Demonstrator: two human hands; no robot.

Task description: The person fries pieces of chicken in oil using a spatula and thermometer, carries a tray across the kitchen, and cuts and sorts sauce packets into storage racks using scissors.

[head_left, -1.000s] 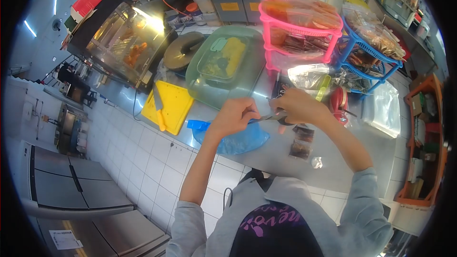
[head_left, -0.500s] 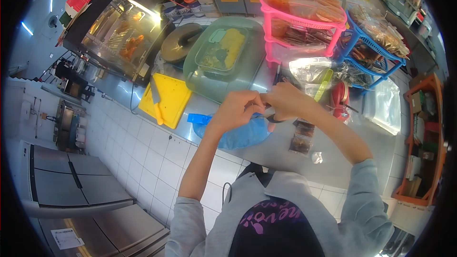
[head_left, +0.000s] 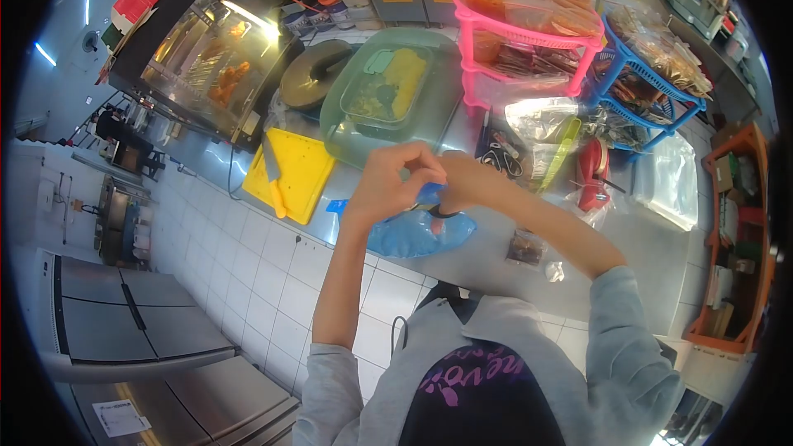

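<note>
A blue plastic bag (head_left: 421, 236) lies near the front edge of the steel table, under my hands. My left hand (head_left: 392, 183) is closed in a pinch on a raised bit of that blue plastic. Beside it, my right hand (head_left: 469, 183) is closed around scissors (head_left: 443, 213), whose dark handle loop shows below the fingers. The blades lie over the bag and are partly hidden. To the right of the bag sit a small dark-filled packet (head_left: 525, 248) and a crumpled white scrap (head_left: 554, 272).
A yellow cutting board (head_left: 307, 172) with a knife (head_left: 273, 173) lies left. Behind my hands stands a green-tinted lidded container (head_left: 337, 128). Pink (head_left: 529, 29) and blue (head_left: 652, 83) basket racks, a red tape dispenser (head_left: 591, 172) and clear bags (head_left: 667, 177) are at the right.
My left hand has risen slightly and now shows blue plastic at its fingertips. My right hand has moved a little left and down with the scissors.
</note>
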